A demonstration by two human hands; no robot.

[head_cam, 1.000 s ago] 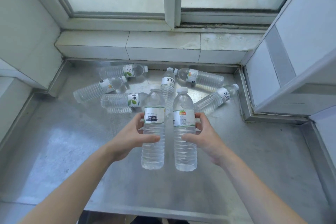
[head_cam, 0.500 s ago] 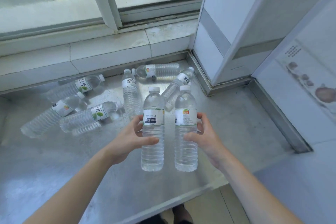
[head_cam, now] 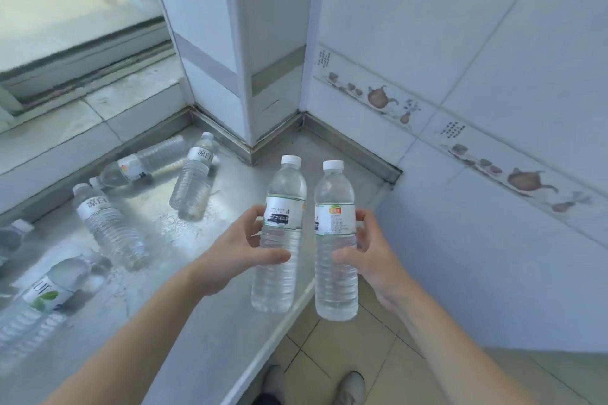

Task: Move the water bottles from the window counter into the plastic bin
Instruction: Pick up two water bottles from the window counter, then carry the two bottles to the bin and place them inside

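Note:
My left hand [head_cam: 238,255] grips an upright clear water bottle [head_cam: 279,240] with a white label and white cap. My right hand [head_cam: 368,256] grips a second upright water bottle [head_cam: 335,240] with a green-edged label. Both bottles hang side by side in the air over the front edge of the steel window counter [head_cam: 204,322]. Several more bottles lie on their sides on the counter to the left, among them one [head_cam: 194,177] near the corner, one [head_cam: 108,227] further left and one [head_cam: 49,293] at the left edge. No plastic bin is in view.
A white tiled pillar [head_cam: 250,69] stands at the counter's back corner, and a tiled wall [head_cam: 477,108] with teapot decorations runs to the right. The window sill [head_cam: 65,115] is at upper left. Below the counter edge are floor tiles and my shoes [head_cam: 352,385].
My view has swung to the right, away from the window toward the tiled wall. Both hands carried their bottles right, out past the counter's front edge.

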